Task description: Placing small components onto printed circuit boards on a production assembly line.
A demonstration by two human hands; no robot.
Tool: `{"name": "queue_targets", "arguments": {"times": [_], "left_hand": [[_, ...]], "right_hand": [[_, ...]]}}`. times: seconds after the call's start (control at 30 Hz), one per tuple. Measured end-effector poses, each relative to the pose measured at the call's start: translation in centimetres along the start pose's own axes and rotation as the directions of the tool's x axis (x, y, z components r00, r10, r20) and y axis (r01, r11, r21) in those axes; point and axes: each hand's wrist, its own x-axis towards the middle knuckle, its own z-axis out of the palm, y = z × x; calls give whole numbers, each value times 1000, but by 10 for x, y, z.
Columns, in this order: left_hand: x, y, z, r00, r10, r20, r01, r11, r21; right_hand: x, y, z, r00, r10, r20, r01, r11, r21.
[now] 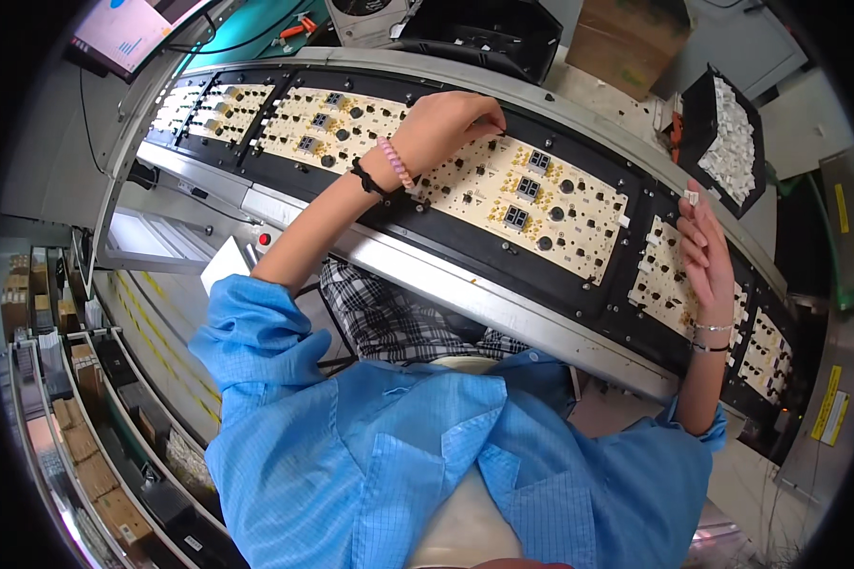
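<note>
The far-left monitor (128, 36) is cut off. The cream circuit board (482, 204) is partly hidden beneath the left hand (443, 125), its bent fingertips by the far edge; whether they grip anything, I cannot tell. The right hand (706, 248) pinches a small white part (692, 197) at its fingertips.

Left forearm (308, 237) bare, elbow bent, running up and across to the right. Left wrist (381, 171) bent, knuckles up. Left grip (451, 121) has fingers bent over, tips pointing right and down; too small to tell if they pinch. Right forearm (700, 394) out to the side, pointing up. Right wrist (714, 330) nearly straight. Right grip (706, 251) has fingers partly curled, upper digits pinched at the tips. Grips well apart.
</note>
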Motion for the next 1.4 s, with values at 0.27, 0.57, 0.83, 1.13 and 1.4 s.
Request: {"name": "queue_targets", "arguments": {"times": [0.27, 0.57, 0.83, 1.13, 1.4], "left_hand": [[4, -5, 18, 998, 16, 63, -19, 998, 60], [5, -1, 14, 994, 89, 70, -101, 976, 192], [-29, 5, -21, 867, -107, 487, 235, -773, -589], [-60, 46, -29, 800, -348, 489, 323, -437, -840], [-95, 24, -23, 815, -64, 576, 425, -609, -670]], "right_hand": [[0, 6, -15, 996, 35, 86, -23, 991, -135], [0, 13, -9, 987, 90, 133, -39, 936, -349], [1, 18, -19, 973, 168, 160, -49, 822, -568], [-22, 41, 33, 945, -204, 255, 245, -76, -967], [-31, 56, 45, 935, -217, 280, 215, -282, -935]]}}
